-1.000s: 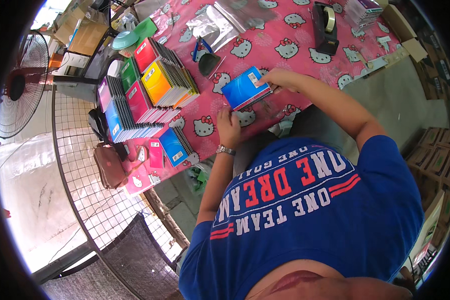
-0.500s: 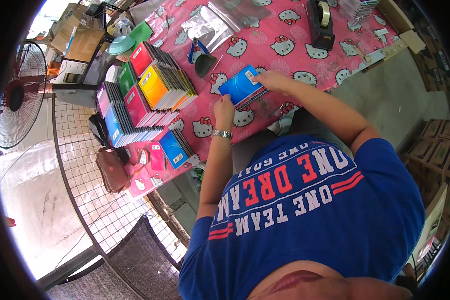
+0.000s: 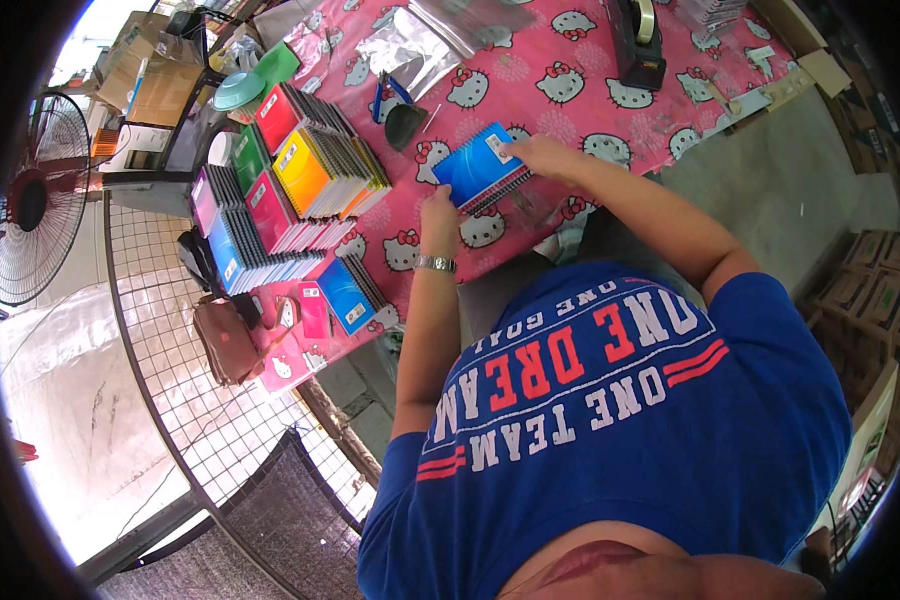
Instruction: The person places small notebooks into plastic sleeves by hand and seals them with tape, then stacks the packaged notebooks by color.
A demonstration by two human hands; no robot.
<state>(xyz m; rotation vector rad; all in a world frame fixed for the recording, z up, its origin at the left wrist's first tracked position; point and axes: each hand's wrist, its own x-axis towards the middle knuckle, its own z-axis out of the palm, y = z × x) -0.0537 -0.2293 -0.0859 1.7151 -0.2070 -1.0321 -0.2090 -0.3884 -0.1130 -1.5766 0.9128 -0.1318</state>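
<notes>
A small stack of spiral notebooks, a blue notebook [image 3: 478,163] on top, is in front of me at the pink patterned tablecloth's near side. My left hand [image 3: 438,207] pinches its left corner, and a metal watch sits on that wrist. At the opposite end my right hand [image 3: 545,160] grips the stack near a white label, fingers partly hidden. To the left stand piled spiral notebooks: yellow notebooks [image 3: 305,170], red notebooks [image 3: 278,115], pink notebooks [image 3: 268,208] and blue notebooks [image 3: 228,250]. Another blue notebook pile [image 3: 348,295] lies nearer the table edge.
Beyond the stack lie blue-handled pliers [image 3: 388,95], a dark scraper-like piece [image 3: 405,127] and clear plastic sheets [image 3: 410,45]. A black tape dispenser [image 3: 638,50] stands at the far right. A brown bag [image 3: 222,340] and wire mesh [image 3: 155,260] border the left, with a fan [image 3: 35,200] beyond.
Both hands stay on the notebook stack. My left hand has shifted slightly left, and the view has moved a little.
</notes>
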